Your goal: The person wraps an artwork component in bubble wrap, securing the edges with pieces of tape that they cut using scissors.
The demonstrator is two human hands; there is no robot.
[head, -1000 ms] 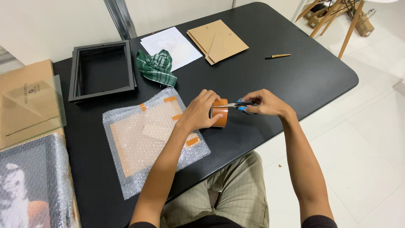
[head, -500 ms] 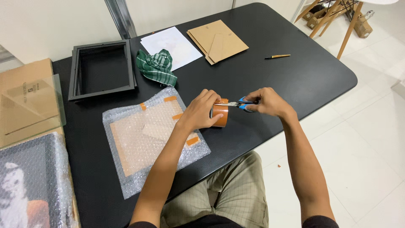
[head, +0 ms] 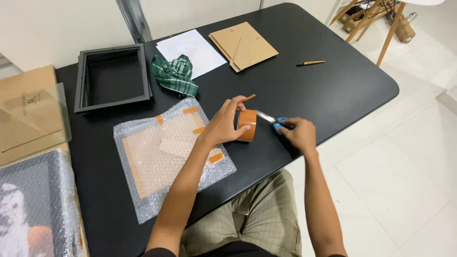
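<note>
black table w/ rounded corners, pale tiled floor on your right. near the front edge your left hand has the roll of brown tape standing on its rim, fingers curled over the top and round the far side, thumb low; the roll's hole axis lies level, roughly along the table edge, open face twd your right hand. a short tape end sticks up off your fingertips, pointing up-right. your right hand is closed round blue-handled scissors, blades aimed left, tips at the roll; long axis runs left-right. can't tell how far the blades gape. just left: bubble-wrapped flat parcel w/ tape strips. farther back: green striped cloth, black frame, white sheet, cardboard pieces, pencil.
</note>
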